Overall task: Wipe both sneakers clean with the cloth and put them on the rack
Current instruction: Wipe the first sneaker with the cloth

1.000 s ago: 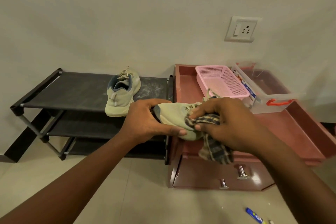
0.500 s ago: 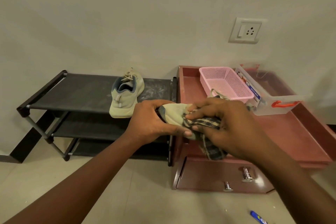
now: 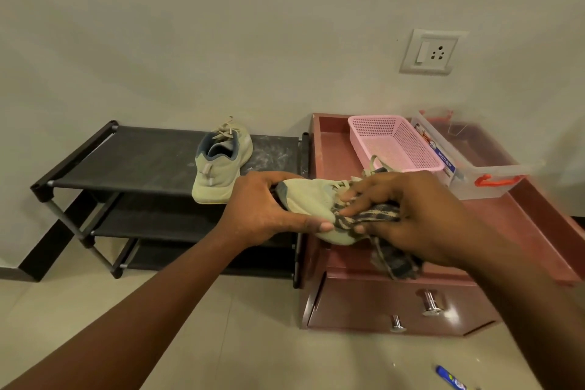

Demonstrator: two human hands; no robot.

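- Head view, the hands first: the left hand (image 3: 262,209) grips the heel end of a pale green sneaker (image 3: 308,199), fingers curled over the top and thumb underneath, and holds it in the air in front of the spot where the rack meets the cabinet
- The right hand (image 3: 418,215) pinches a checked cloth (image 3: 367,217) between thumb and fingers and presses it to the sneaker's side by the lacing; the loose part of the cloth hangs below the hand, blurred
- The held sneaker lies roughly level, heel to the left, and its toe is hidden behind the right hand; loose laces (image 3: 373,165) stick up behind the fingers
- The second sneaker (image 3: 218,168) stands on the top shelf of the black rack (image 3: 126,161), heel toward the camera at the front bar, on the shelf's right half
- The rack has three shelves and stands against the wall (image 3: 221,41), just beside a reddish-brown cabinet (image 3: 522,222) on its right
- On the cabinet top sit a pink basket (image 3: 395,142) and, just to its right, a clear plastic box (image 3: 474,165) with orange handles
- Two metal knobs (image 3: 429,302) show on the drawer front
- A white switch-and-socket plate (image 3: 432,52) is on the wall above the cabinet, and a small blue tube (image 3: 449,381) lies on the tiled floor (image 3: 253,342) at lower right
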